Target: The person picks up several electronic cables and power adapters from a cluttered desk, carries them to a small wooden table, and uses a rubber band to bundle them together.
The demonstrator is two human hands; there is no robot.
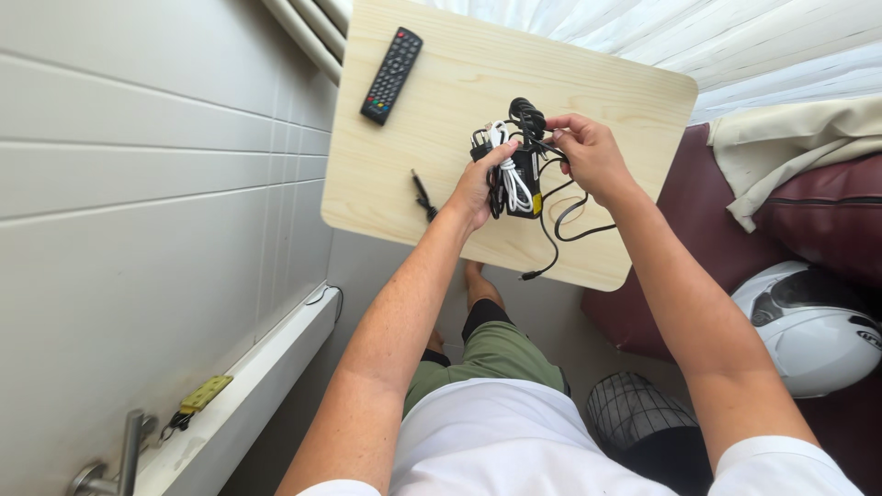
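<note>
Head view: my hands — left hand and right hand — are both clamped on a black power adapter with tangled cables, held just above the tabletop. It looks light — the brick stiff, the cords floppy, so best gripped by the brick.

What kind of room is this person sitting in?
Probably a room at home, perhaps a living room. A black television remote control lies on the pale wooden tabletop, a dark red leather sofa stands beside it, and a white motorcycle helmet rests nearby.
</note>
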